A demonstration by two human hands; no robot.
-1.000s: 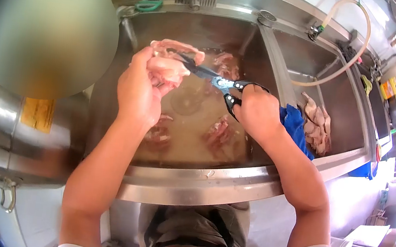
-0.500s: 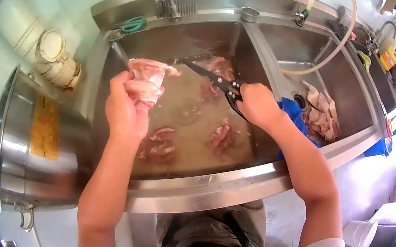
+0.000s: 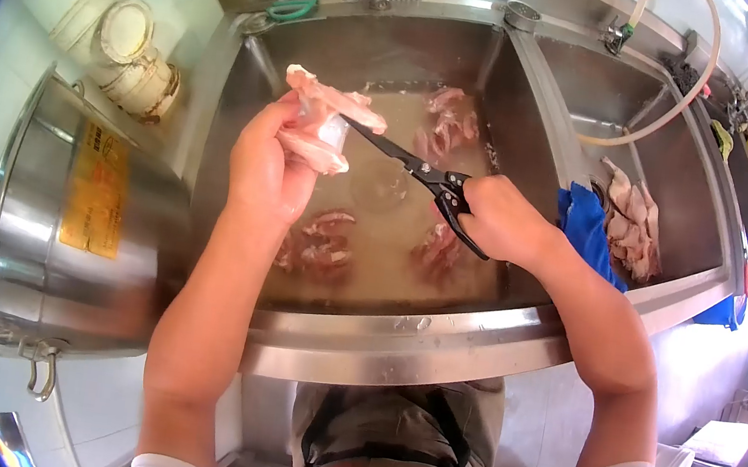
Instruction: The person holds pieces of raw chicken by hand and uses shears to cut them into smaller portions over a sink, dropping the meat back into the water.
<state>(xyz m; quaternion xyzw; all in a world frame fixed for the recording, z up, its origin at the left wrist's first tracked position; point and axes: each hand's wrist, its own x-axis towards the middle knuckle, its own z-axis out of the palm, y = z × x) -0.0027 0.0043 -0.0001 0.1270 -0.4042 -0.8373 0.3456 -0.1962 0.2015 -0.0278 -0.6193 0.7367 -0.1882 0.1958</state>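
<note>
My left hand [image 3: 271, 168] is closed around a piece of raw meat [image 3: 321, 118], pale pink with white parts, held up over the left basin. In my right hand [image 3: 504, 218] are black-handled kitchen scissors [image 3: 412, 161], their dark blades pointing left. The blade tips reach the meat's right side and overlap it in this view. Below, cloudy water [image 3: 374, 234] covers the basin's bottom. Several clumps of raw meat lie in it: one near the front left [image 3: 318, 243], one at the front right [image 3: 440, 252] and one at the back [image 3: 448, 122].
In the right basin, more pale meat [image 3: 635, 225] lies beside a blue cloth [image 3: 589, 234] draped over the divider. A hose [image 3: 684, 104] loops above it. A large steel pot [image 3: 38, 274] stands at left. Green-handled scissors [image 3: 292, 5] rest on the sink's back ledge.
The meat has been turned in my left hand. The scissors have moved from behind it to its right side, blade tips now at the meat. The whole view has shifted slightly.
</note>
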